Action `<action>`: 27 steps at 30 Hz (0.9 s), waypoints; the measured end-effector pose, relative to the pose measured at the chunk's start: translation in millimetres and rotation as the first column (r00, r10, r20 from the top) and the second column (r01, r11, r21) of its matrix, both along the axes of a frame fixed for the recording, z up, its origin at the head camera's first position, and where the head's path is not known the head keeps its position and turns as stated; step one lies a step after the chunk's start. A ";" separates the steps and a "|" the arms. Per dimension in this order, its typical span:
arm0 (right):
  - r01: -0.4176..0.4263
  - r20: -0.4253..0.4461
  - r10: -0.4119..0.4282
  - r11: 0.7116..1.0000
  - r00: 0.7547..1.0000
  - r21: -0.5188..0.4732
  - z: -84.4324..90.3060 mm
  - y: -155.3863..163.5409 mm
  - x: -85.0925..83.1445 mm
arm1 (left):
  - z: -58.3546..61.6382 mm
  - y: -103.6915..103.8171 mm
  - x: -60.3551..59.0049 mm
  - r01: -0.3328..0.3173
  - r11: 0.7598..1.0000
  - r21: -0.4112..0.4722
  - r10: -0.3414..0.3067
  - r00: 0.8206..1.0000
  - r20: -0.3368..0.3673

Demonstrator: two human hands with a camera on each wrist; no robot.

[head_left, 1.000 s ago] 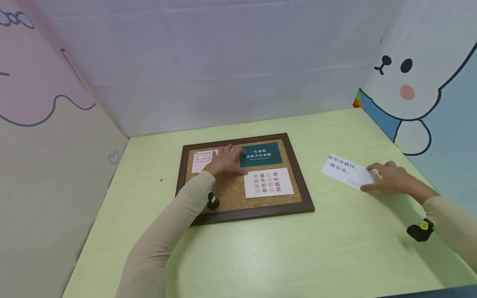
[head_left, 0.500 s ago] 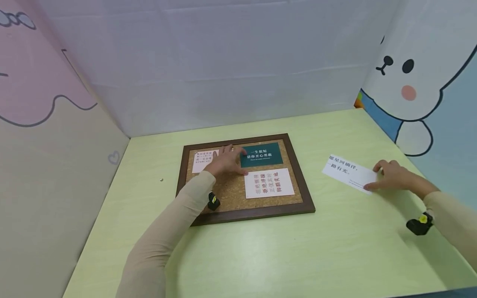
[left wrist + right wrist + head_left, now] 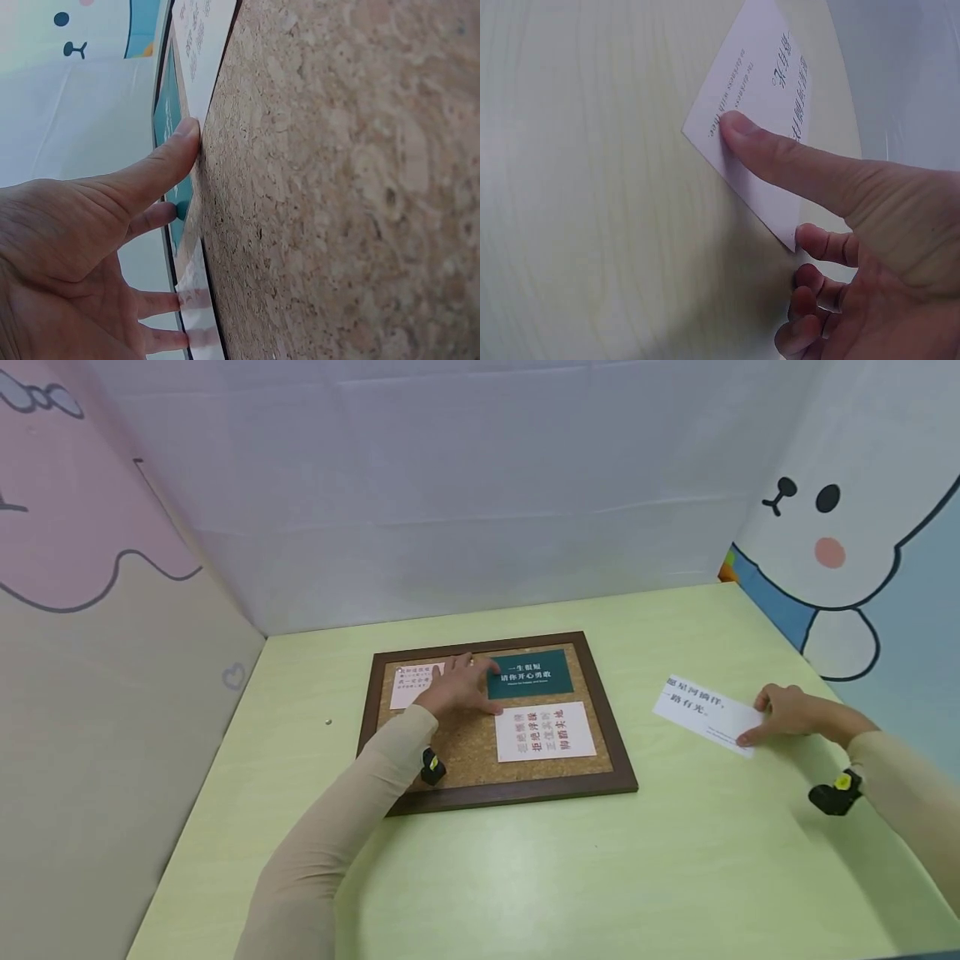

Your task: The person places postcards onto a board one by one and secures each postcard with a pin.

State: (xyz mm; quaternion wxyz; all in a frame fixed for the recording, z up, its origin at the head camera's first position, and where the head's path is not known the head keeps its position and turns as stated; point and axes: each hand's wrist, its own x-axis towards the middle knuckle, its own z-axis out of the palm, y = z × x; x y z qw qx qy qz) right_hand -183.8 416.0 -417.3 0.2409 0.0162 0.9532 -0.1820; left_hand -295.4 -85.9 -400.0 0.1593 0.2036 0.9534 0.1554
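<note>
**On the green table: two hands, two cards**

At three o'clock from the cork board (image 3: 465, 743), my right hand (image 3: 795, 714) pins the white card (image 3: 705, 714) flat to the table (image 3: 600, 877); my thumb presses its near edge and my fingers curl at its corner. My left hand (image 3: 453, 687) rests spread and flat on the board, fingers straight, between the pink card (image 3: 408, 681) at nine o'clock and the teal card (image 3: 528, 670) at three o'clock.

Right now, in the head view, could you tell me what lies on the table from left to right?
Small pin → pink card → left hand → green card → white card → right hand.
</note>
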 end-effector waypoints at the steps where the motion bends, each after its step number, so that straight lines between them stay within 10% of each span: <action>1: 0.004 0.000 -0.004 1.000 1.000 0.000 0.3 0.3 -0.4 | 0.0 0.2 0.3 0.001 1.000 0.004 -0.001 1.000 0.000; 27: 0.139 -0.105 -0.159 0.974 0.982 -0.180 0.0 -1.1 9.9 | -0.5 -0.3 0.5 -0.003 1.000 0.002 0.003 1.000 0.002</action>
